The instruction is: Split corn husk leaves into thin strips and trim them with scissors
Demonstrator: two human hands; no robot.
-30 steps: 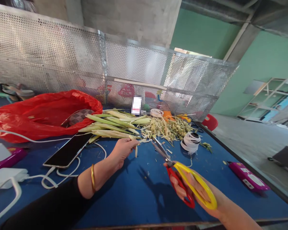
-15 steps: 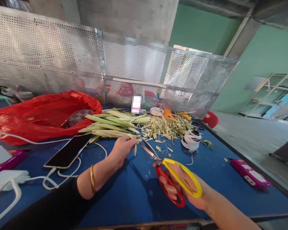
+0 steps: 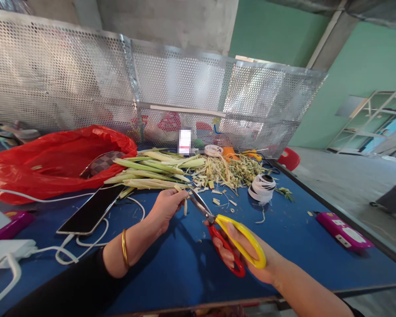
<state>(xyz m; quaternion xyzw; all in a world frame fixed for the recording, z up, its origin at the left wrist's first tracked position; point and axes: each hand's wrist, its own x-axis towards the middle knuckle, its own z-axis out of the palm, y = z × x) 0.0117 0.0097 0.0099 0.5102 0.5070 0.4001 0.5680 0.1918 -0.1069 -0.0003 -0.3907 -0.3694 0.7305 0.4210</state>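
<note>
Scissors (image 3: 210, 218) with one yellow and one red handle, slanting up and leftward above the blue tabletop (image 3: 171, 273), metal blades slightly parted, tips beside a narrow pale strip (image 3: 185, 207), bent, hanging downward.

The middle of a thin, pale strip of plant material (image 3: 185, 208) was hidden by the bare left hand (image 3: 163, 210), so its contact with the tips of the steel scissors with red and yellow handles (image 3: 211, 219) could not be determined. The crumpled red plastic bag (image 3: 9, 178) was cut off at the left edge, its rim concealing part of a brown checked pouch (image 3: 106, 163). An upright white rectangle (image 3: 185, 141) was pixelated past reading; coloured shapes behind the perforated silver metal screen (image 3: 181, 83) were too blurred to identify.
</note>
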